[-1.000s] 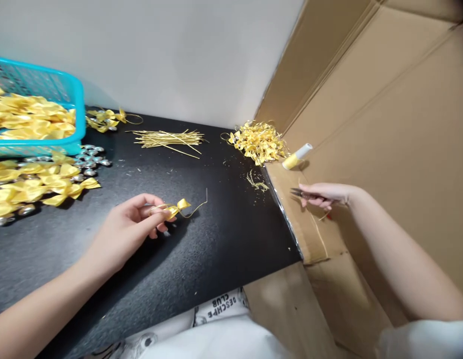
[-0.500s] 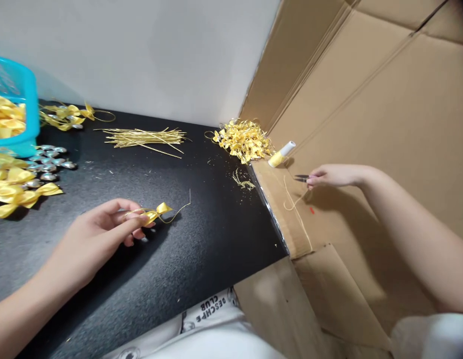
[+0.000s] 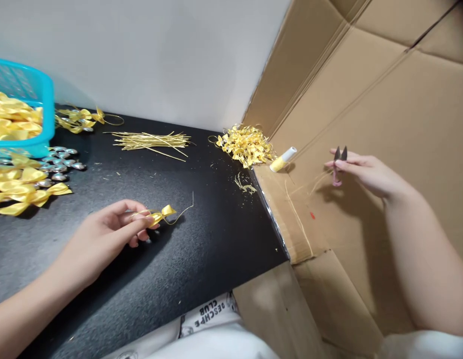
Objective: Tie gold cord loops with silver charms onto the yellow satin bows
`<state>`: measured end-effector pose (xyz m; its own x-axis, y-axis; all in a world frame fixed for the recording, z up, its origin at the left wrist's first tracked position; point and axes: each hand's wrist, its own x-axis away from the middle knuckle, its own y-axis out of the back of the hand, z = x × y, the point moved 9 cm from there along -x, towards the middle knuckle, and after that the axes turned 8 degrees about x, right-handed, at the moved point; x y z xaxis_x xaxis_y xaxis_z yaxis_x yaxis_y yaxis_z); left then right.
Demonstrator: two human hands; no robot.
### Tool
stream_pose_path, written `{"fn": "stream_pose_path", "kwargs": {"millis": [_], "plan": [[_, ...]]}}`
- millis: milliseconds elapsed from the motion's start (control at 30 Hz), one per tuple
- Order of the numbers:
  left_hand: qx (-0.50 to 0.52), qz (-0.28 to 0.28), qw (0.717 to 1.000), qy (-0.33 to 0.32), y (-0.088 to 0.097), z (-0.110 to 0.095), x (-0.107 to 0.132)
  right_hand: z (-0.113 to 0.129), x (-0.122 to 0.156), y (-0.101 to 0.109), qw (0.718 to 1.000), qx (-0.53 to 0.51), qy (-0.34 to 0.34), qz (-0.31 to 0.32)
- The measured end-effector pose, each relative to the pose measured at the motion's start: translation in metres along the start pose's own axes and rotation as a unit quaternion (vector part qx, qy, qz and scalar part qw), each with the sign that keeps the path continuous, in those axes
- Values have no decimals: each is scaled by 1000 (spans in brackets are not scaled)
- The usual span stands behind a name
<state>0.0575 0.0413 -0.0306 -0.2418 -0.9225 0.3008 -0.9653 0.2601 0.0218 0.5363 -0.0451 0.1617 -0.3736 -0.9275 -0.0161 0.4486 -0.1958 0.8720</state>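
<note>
Pinched between the thumb and fingers of my left hand is a yellow ribbon bow, just above the black tabletop. A thin gold cord trails from the bow to the right. On the right, over the cardboard, my right hand grips small scissors with a pink handle, their two dark blades upward and apart. A pale string lies on the cardboard below that hand and seems to run up toward it.
A turquoise basket of yellow bows stands at the left, with loose bows and silver beads in front. Gold cords, a pile of finished-looking bows, cord clippings and a yellow-white spool lie farther back.
My right hand has moved right and slightly up, away from the table edge, and the scissors have turned from pointing left to pointing up. My left hand keeps its pinch on the bow.
</note>
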Motion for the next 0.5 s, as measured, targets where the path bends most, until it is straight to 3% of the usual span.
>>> {"fn": "stream_pose_path", "kwargs": {"millis": [100,200,433,500], "plan": [[-16,-12,1000,14,1,2,-1,-17,2,-2,992,-111,-58,-31],[-26,-19,999,22,2,2,-1,-28,8,-8,984,-151,-88,-31],[-21,-10,999,31,0,-1,1,-32,32,-22,992,-28,-84,93],[-20,-9,999,27,0,-2,1,-35,38,-26,988,-45,-99,112]]}}
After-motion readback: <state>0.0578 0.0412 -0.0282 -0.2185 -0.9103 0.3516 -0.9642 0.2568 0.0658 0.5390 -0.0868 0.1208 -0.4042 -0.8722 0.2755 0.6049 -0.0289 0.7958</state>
